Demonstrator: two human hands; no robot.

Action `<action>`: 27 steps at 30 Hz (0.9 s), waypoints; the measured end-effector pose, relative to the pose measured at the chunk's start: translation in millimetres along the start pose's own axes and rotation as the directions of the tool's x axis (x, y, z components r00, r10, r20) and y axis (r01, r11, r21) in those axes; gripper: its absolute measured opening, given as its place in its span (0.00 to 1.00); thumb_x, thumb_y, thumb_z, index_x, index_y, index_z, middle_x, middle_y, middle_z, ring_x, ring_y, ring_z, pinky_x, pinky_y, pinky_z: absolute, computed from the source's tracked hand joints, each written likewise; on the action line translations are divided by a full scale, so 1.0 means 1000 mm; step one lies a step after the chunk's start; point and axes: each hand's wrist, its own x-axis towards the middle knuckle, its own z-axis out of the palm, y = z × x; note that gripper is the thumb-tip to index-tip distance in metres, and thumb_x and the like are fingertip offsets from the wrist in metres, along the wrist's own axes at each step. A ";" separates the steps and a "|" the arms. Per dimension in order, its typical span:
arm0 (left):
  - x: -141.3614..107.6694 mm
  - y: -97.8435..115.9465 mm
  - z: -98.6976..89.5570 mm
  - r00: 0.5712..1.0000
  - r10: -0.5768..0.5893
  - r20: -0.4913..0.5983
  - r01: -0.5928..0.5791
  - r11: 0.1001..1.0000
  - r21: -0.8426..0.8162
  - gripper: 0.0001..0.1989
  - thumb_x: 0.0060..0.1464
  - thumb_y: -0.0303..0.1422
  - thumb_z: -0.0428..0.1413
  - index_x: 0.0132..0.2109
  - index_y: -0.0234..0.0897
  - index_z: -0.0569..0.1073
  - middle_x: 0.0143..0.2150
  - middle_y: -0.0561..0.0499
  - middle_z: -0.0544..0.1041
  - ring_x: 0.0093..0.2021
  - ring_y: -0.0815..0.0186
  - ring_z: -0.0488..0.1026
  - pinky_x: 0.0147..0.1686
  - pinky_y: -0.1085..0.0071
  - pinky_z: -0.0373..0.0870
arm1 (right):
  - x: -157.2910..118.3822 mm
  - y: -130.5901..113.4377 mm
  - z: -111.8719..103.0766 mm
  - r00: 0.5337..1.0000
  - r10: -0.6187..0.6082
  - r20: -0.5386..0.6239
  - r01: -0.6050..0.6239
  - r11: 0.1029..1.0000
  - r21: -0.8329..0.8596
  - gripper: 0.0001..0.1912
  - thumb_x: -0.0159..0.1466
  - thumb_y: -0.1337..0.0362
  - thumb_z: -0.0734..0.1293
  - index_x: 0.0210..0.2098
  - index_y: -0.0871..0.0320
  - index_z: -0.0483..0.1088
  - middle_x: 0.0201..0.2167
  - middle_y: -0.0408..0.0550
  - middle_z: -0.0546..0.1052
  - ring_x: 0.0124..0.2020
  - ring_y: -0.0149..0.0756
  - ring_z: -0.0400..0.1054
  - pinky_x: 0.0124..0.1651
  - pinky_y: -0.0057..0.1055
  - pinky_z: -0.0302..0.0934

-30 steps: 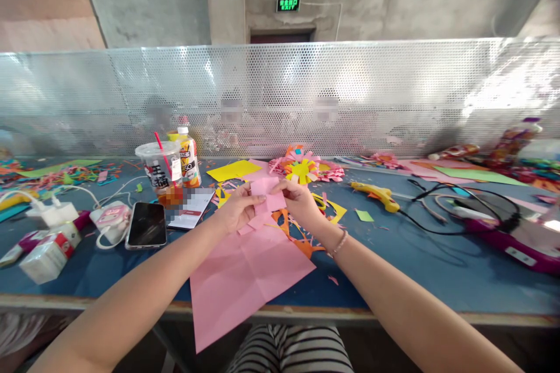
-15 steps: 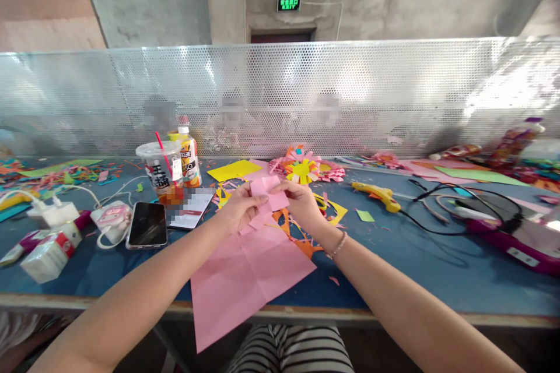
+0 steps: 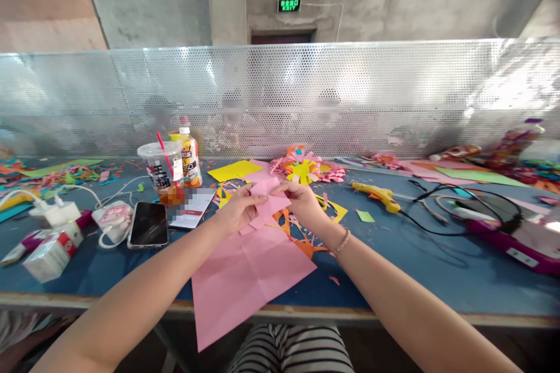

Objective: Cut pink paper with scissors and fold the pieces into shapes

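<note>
A small folded piece of pink paper is held up between my two hands, above the table. My left hand pinches its left side, thumb on the near face. On the other side my right hand grips the upper right part with closed fingers. Below them lies a large creased pink sheet, its near corner hanging over the table edge. Orange paper cutouts lie under and beside my right hand. Just beyond stands a paper flower with yellow petals among pink fringed pieces.
To the left are a phone, a plastic cup with a red straw, a drink bottle and a charger. A yellow glue gun with a black cord lies right. A perforated metal screen rises behind the blue table.
The small pink piece has tilted slightly between my fingers, its lower right corner shifting a little to the right. Both hands keep their hold and hardly move.
</note>
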 end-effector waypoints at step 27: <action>0.001 -0.003 -0.005 1.000 -0.016 -0.007 0.017 0.994 0.109 0.14 0.35 0.19 0.60 0.32 0.33 0.68 0.25 0.56 0.71 0.24 0.75 0.69 0.25 0.79 0.64 | -0.002 0.002 0.002 0.997 -0.072 -0.022 0.068 0.987 -0.144 0.11 0.46 0.78 0.61 0.26 0.60 0.67 0.27 0.42 0.69 0.29 0.28 0.63 0.35 0.27 0.58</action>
